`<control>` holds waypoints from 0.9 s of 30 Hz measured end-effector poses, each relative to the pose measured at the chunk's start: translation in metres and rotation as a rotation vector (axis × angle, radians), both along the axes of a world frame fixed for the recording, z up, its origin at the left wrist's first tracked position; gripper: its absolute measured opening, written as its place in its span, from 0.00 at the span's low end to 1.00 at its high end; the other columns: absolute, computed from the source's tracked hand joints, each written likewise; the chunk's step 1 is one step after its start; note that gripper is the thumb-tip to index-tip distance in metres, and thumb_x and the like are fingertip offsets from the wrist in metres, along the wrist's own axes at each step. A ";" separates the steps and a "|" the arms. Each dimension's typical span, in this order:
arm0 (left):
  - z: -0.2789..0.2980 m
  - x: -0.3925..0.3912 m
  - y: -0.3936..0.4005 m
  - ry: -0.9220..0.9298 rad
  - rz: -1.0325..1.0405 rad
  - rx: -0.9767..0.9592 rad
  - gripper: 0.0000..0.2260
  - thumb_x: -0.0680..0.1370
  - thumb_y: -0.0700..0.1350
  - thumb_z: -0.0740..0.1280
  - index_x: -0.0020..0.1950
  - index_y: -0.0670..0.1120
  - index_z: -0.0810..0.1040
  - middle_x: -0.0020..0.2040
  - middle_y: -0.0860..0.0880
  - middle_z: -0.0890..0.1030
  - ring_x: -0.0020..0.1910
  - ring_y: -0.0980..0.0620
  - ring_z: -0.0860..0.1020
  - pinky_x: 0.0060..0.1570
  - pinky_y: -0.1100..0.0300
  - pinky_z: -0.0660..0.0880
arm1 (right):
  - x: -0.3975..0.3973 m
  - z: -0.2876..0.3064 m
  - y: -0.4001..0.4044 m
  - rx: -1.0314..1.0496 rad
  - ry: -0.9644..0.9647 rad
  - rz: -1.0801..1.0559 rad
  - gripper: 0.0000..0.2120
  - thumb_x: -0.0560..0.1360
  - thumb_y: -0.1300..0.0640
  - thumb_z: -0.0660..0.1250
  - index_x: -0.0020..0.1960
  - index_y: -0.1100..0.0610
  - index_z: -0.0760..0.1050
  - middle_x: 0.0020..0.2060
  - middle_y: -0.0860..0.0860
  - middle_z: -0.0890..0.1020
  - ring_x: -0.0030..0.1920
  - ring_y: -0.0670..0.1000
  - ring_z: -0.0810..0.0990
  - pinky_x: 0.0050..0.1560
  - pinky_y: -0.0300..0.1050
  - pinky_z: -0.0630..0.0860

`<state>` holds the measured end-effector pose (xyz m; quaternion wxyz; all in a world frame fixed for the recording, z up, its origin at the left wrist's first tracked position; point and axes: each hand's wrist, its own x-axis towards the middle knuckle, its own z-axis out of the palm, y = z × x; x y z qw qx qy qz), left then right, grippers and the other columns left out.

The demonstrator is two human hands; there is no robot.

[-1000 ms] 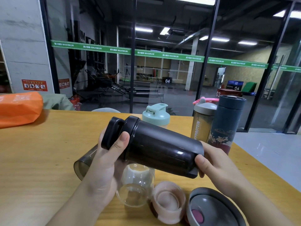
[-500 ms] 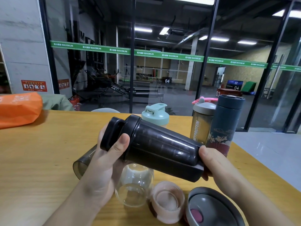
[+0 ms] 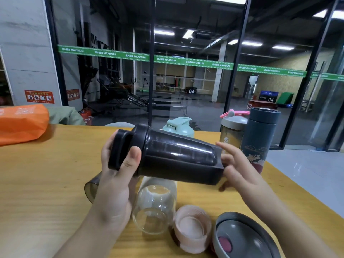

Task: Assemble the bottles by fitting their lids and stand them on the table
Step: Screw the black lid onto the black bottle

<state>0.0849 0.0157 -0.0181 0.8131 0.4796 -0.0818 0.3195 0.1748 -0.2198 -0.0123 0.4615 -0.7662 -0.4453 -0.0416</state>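
Slippage threatens: your left hand (image 3: 119,175) alone clamps the black shaker bottle (image 3: 173,157); right hand (image 3: 236,166), fingers apart, barely touches its base.

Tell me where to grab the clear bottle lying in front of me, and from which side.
Take the clear bottle around its mid-body from the right. It lies on its side with the open mouth toward you, and its rounded wall is bare there. The left hand and the black shaker cover its left and far end, and the pink lid sits close at the near right, so probably come in just above that.
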 end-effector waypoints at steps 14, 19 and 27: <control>0.002 0.002 0.002 0.079 -0.026 -0.038 0.48 0.54 0.60 0.82 0.69 0.44 0.69 0.59 0.42 0.82 0.57 0.46 0.81 0.45 0.59 0.79 | 0.004 0.007 0.007 0.059 -0.079 -0.153 0.39 0.56 0.28 0.71 0.64 0.30 0.63 0.52 0.34 0.78 0.44 0.52 0.82 0.44 0.45 0.80; 0.001 0.002 0.003 0.078 -0.081 -0.004 0.49 0.55 0.58 0.82 0.71 0.44 0.68 0.60 0.40 0.81 0.58 0.43 0.81 0.47 0.56 0.80 | 0.008 0.008 0.004 0.052 -0.102 -0.164 0.40 0.54 0.29 0.73 0.64 0.34 0.67 0.50 0.41 0.81 0.43 0.56 0.81 0.40 0.47 0.79; 0.000 0.001 0.004 0.012 0.024 0.146 0.48 0.56 0.63 0.80 0.72 0.52 0.66 0.66 0.43 0.76 0.64 0.44 0.76 0.67 0.42 0.68 | 0.011 0.003 0.006 0.089 -0.059 -0.156 0.39 0.55 0.40 0.77 0.64 0.32 0.67 0.51 0.42 0.81 0.50 0.44 0.80 0.48 0.36 0.78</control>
